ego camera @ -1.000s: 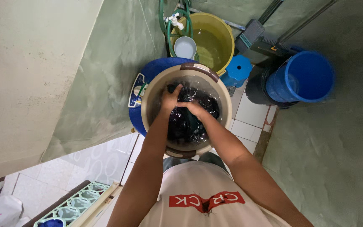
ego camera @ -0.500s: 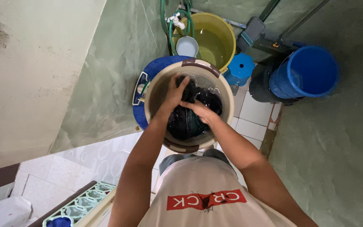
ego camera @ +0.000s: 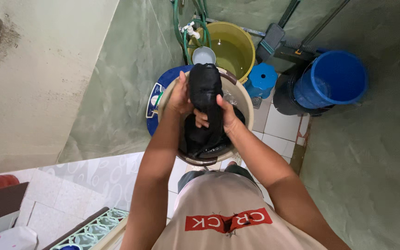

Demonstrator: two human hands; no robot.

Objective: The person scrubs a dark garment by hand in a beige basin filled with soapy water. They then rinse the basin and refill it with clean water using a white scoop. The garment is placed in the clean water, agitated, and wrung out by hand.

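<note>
A dark wet garment hangs lifted out of the water of a beige basin with a brown rim. My left hand grips the garment's upper left side. Lower down on its right side, my right hand squeezes the cloth. The rest of the dark laundry still lies in the basin below my hands. The basin rests on a blue round tub.
Behind the basin stands a yellow bucket of water with a white dipper, a tap and green hose. A blue stool and a blue bucket stand to the right. Green walls close in on both sides.
Both hands have risen out of the water, pulling the dark garment up above the basin rim. The camera has tilted slightly.
</note>
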